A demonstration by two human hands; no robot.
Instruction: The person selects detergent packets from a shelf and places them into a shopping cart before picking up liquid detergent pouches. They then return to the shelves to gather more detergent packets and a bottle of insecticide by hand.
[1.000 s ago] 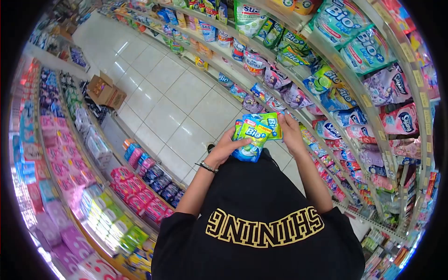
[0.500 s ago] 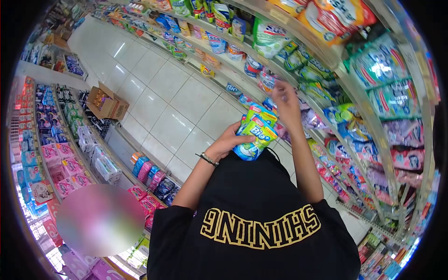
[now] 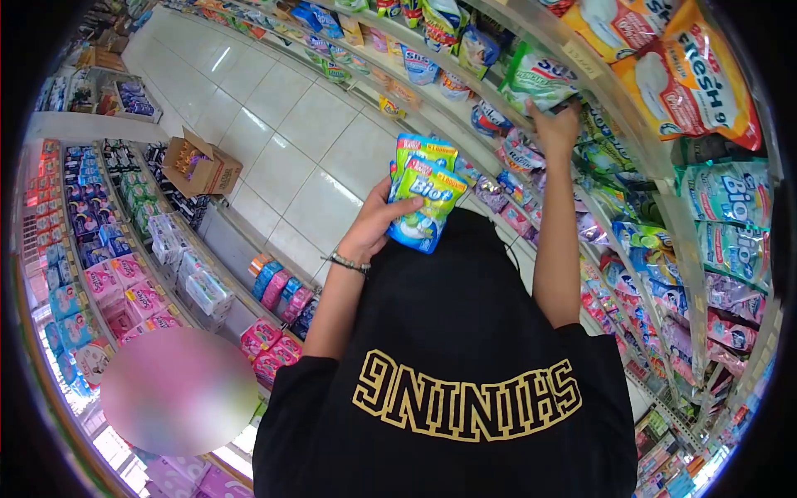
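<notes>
My left hand [image 3: 378, 217] is closed around green-and-blue Bio detergent pouches [image 3: 425, 207], at least two stacked together, with the thumb across the front one. They are held upright above the aisle floor, in front of my black shirt. Out at the right-hand shelf, my right hand [image 3: 554, 133] grips the lower part of a green-and-white SOS pouch [image 3: 535, 79]. One finger or the thumb shows on the pouch's front; the other fingers are partly hidden by it. A blue-and-white SOS pouch [image 3: 419, 65] stands on the shelf to its left.
Shelves of detergent packs rise on my right, with large orange pouches [image 3: 689, 79] near the top and teal Bio packs [image 3: 730, 195] below. On the left, shelves hold pink packs [image 3: 133, 286]. An opened cardboard box [image 3: 199, 166] stands beside the tiled floor [image 3: 311, 199].
My right hand has moved up and right from near the held pouches to the green SOS pouch. The left hand still holds the Bio pouches, now more upright. The view has shifted.
</notes>
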